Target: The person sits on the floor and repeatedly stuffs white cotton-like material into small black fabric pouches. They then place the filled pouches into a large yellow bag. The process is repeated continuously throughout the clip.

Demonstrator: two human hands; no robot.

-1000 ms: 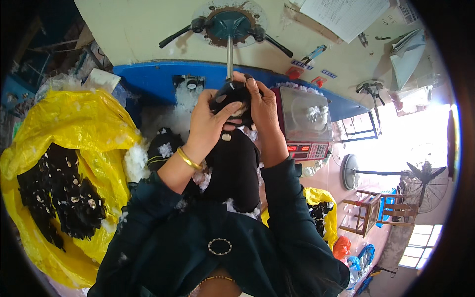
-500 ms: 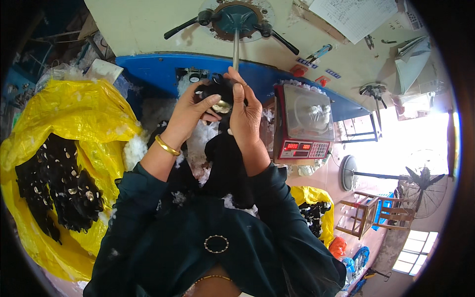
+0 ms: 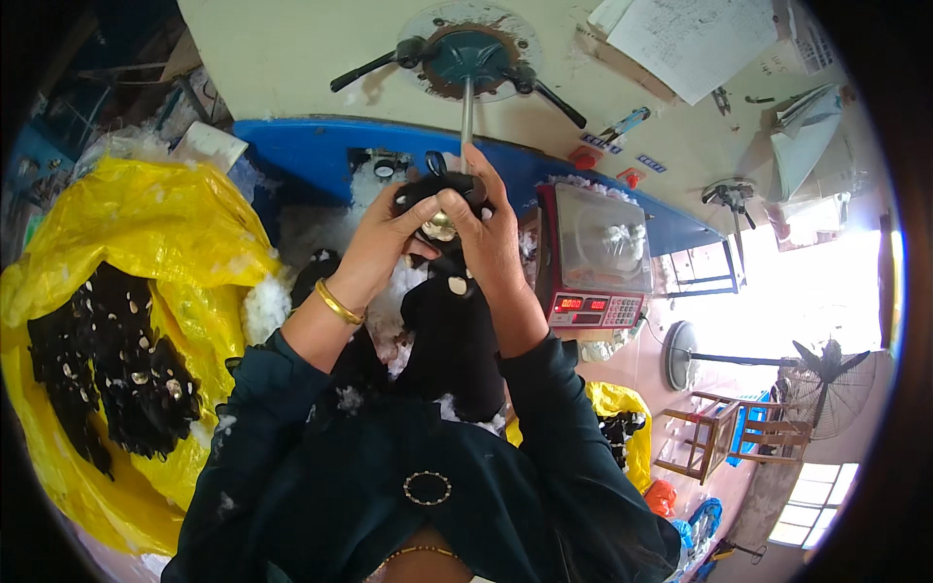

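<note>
A small black plush piece (image 3: 413, 197) with a pale, shiny patch (image 3: 439, 227) is gripped between both hands below a metal tube (image 3: 467, 121). My left hand (image 3: 387, 235), gold bangle on its wrist, is closed around the piece's left side. My right hand (image 3: 489, 231) wraps its right side, with fingers by the tube's lower end. Both thumbs press near the pale patch. The tube's end is hidden by the hand and the piece, so I cannot tell whether it is inside. White fluffy stuffing (image 3: 397, 282) lies beneath, around my dark-clad legs.
Left, a yellow bag (image 3: 209, 253) holds many black pieces with pale spots; another yellow bag (image 3: 639, 457) stands right. A red scale (image 3: 595, 255) is beside my right forearm. Ahead is a pale machine panel (image 3: 292, 58) with black handles. A fan (image 3: 821, 374) and wooden chair (image 3: 702, 437) stand farther right.
My thumbs have come closer together over the plush piece, and the piece has turned slightly. The hands sit a little lower in the picture, and the whole view has shifted slightly.
</note>
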